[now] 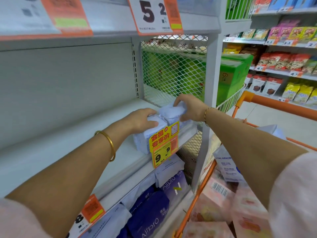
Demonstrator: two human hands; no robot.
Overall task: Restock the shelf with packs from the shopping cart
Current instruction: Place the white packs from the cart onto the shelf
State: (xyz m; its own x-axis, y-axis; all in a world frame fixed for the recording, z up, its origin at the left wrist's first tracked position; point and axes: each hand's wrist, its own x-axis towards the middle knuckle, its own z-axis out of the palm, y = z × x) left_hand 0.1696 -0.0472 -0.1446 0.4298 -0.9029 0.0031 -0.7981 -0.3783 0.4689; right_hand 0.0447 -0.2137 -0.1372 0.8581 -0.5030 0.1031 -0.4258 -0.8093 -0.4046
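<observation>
The near pack [145, 140] stands at the shelf's [68, 134] front edge. The far pack [171, 112] touches it at 1 o'clock, beside the mesh [173, 69]. The left hand [142, 119] curls over the near pack's top, and the right hand [190, 107] grips the far one. This looks like the placing step. Next, square both packs, let go, and reach to the cart [274, 104] at 4 o'clock.

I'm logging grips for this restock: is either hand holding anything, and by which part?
The left hand grips the top of one pale blue pack on the shelf; the right hand grips the top of the neighbouring pack.
</observation>
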